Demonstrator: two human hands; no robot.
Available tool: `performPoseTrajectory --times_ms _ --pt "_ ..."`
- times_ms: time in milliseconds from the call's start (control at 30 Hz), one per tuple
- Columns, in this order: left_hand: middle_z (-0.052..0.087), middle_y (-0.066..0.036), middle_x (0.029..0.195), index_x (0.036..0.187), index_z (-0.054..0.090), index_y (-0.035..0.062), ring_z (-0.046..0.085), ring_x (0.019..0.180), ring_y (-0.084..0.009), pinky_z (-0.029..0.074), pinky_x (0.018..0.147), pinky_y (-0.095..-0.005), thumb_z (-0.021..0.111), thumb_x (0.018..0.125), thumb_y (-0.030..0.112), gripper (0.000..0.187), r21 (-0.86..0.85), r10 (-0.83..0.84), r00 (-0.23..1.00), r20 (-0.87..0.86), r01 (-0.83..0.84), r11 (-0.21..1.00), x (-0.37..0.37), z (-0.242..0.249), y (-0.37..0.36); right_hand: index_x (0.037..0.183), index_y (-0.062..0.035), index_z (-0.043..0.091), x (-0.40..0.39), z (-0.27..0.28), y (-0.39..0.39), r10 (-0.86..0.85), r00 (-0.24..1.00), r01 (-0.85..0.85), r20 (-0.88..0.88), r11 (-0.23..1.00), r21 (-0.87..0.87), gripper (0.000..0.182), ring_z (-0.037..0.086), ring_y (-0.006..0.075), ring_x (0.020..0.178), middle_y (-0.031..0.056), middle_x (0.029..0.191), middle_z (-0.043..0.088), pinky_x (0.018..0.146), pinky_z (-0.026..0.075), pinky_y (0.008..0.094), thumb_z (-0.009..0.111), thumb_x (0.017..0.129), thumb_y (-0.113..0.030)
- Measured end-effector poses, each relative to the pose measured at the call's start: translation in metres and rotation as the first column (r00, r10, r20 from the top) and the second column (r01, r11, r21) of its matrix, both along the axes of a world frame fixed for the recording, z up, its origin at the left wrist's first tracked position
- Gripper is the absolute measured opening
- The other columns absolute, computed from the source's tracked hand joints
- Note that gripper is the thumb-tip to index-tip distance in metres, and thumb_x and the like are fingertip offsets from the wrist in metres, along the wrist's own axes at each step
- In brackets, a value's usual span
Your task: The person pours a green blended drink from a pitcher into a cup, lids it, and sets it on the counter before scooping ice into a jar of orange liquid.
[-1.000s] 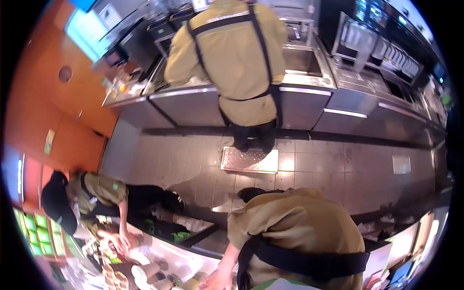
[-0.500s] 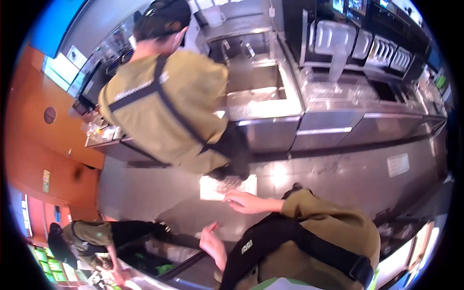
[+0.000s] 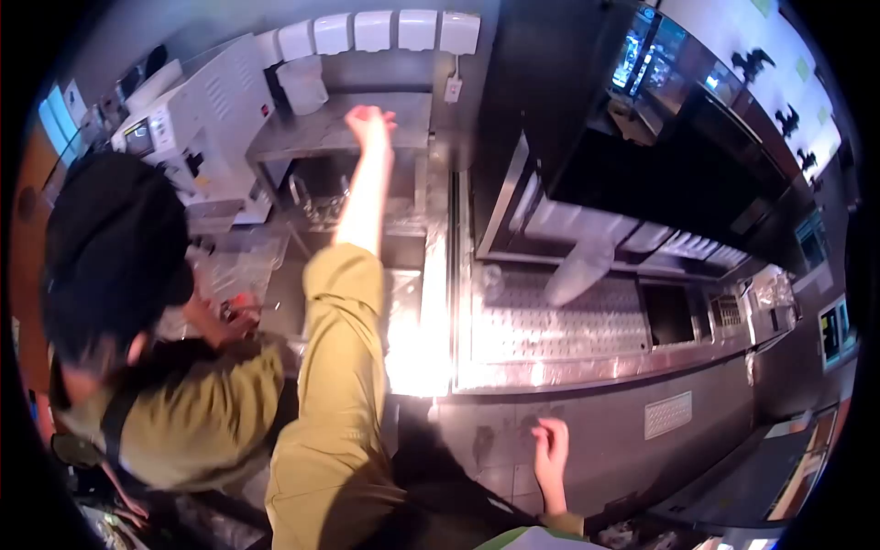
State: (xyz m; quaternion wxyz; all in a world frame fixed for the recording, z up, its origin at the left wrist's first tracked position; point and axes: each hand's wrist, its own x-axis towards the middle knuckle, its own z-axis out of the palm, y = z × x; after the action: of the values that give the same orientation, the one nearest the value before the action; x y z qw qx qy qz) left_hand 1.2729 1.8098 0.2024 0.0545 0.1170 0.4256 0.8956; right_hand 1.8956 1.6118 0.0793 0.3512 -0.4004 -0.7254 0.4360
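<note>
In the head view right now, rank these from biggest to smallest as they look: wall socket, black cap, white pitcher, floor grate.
1. Black cap
2. White pitcher and floor grate: too alike to rank
3. Wall socket

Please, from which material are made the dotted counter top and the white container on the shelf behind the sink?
The dotted counter top looks like stainless steel, fairly shiny: grey, with bright glints along its front edge. The white container seems to be smooth plastic, from its milky, soft-looking wall, though ceramic is possible.
</note>
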Motion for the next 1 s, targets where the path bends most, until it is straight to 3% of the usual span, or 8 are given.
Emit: performPoseTrajectory --times_ms 100,167,300,567,733,867,900,1000 --pt "0.053 -0.018 0.103 0.12 0.037 -0.0041 0.064 0.065 -0.0205 0.053 0.049 -0.0298 0.06 0.078 0.007 0.049 -0.24 0.227 0.972 -0.065 -0.236 0.942 -0.163 -0.015 0.036 0.103 -0.0032 0.055 0.068 -0.048 0.016 -0.345 0.939 0.341 0.007 0.927 -0.156 0.012 0.053 0.0126 0.086 0.0052 0.098 0.053 0.077 0.051 0.0275 0.049 0.093 -0.006" --pt "0.057 -0.018 0.094 0.117 0.04 -0.0083 0.064 0.065 -0.0205 0.054 0.052 -0.0288 0.063 0.074 0.006 0.05 -0.312 0.29 0.957 0.02 -0.269 0.911 -0.226 -0.012 0.036 0.1 -0.0019 0.055 0.197 -0.199 0.034 -0.37 0.912 0.37 -0.177 0.928 -0.035 0.012 0.056 0.0122 0.079 0.006 0.084 0.06 0.074 0.05 0.0271 0.05 0.09 -0.004" --pt "0.055 -0.015 0.101 0.122 0.04 -0.0027 0.061 0.068 -0.0218 0.053 0.053 -0.0308 0.067 0.079 0.017 0.055 -0.255 0.118 0.987 0.107 -0.087 0.963 -0.302 -0.019 0.039 0.101 -0.0021 0.055 0.089 -0.118 0.051 -0.585 0.778 0.628 0.229 0.72 -0.296 0.011 0.056 0.0124 0.079 0.0058 0.086 0.059 0.075 0.05 0.0272 0.05 0.091 -0.005" --pt "0.056 -0.012 0.11 0.13 0.044 0.0044 0.052 0.098 -0.022 0.048 0.075 -0.0346 0.036 0.096 0.027 0.041 -0.254 0.251 0.952 0.174 -0.203 0.946 -0.338 -0.073 0.052 0.102 -0.0026 0.055 0.003 -0.125 0.088 -0.42 0.873 0.488 0.249 0.752 -0.442 0.011 0.055 0.0129 0.08 0.0053 0.089 0.058 0.075 0.051 0.0275 0.05 0.092 -0.007" --pt "0.06 -0.009 0.096 0.103 0.056 0.001 0.054 0.089 -0.0192 0.045 0.08 -0.0334 0.044 0.092 0.015 0.021 -0.358 0.327 0.93 -0.166 -0.366 0.859 -0.184 -0.08 0.011 0.102 -0.0029 0.055 0.008 -0.141 0.081 -0.246 0.955 0.295 0.163 0.784 -0.547 0.012 0.055 0.0131 0.08 0.0051 0.09 0.057 0.075 0.051 0.0277 0.05 0.093 -0.008" --pt "0.062 -0.015 0.088 0.097 0.061 0.0 0.053 0.084 -0.0175 0.045 0.076 -0.0343 0.044 0.089 0.017 0.025 -0.684 0.136 0.985 0.111 -0.023 0.729 0.084 0.035 -0.114 0.103 -0.0032 0.055 0.094 -0.18 0.073 -0.03 0.998 0.055 0.048 0.701 -0.711 0.012 0.055 0.0134 0.08 0.0048 0.092 0.057 0.075 0.051 0.0278 0.05 0.094 -0.009" --pt "0.06 -0.01 0.088 0.097 0.06 0.0029 0.053 0.084 -0.0163 0.045 0.077 -0.0326 0.046 0.089 0.02 0.024 -0.428 0.185 0.944 -0.273 -0.291 0.856 0.118 -0.013 -0.125 0.103 -0.0032 0.055 0.131 -0.199 0.083 0.04 0.999 -0.025 0.001 0.652 -0.758 0.012 0.055 0.0134 0.08 0.0048 0.092 0.057 0.075 0.051 0.0278 0.05 0.094 -0.009" --pt "0.056 0.0 0.09 0.098 0.058 0.0053 0.049 0.082 -0.0101 0.043 0.072 -0.027 0.045 0.086 0.016 0.021 -0.219 -0.146 0.984 -0.103 0.121 0.968 0.267 -0.043 -0.243 0.102 -0.0029 0.055 0.092 -0.106 0.067 0.537 0.842 -0.457 -0.047 0.665 -0.59 0.012 0.056 0.0131 0.077 0.0046 0.086 0.059 0.073 0.051 0.0271 0.049 0.095 -0.011"
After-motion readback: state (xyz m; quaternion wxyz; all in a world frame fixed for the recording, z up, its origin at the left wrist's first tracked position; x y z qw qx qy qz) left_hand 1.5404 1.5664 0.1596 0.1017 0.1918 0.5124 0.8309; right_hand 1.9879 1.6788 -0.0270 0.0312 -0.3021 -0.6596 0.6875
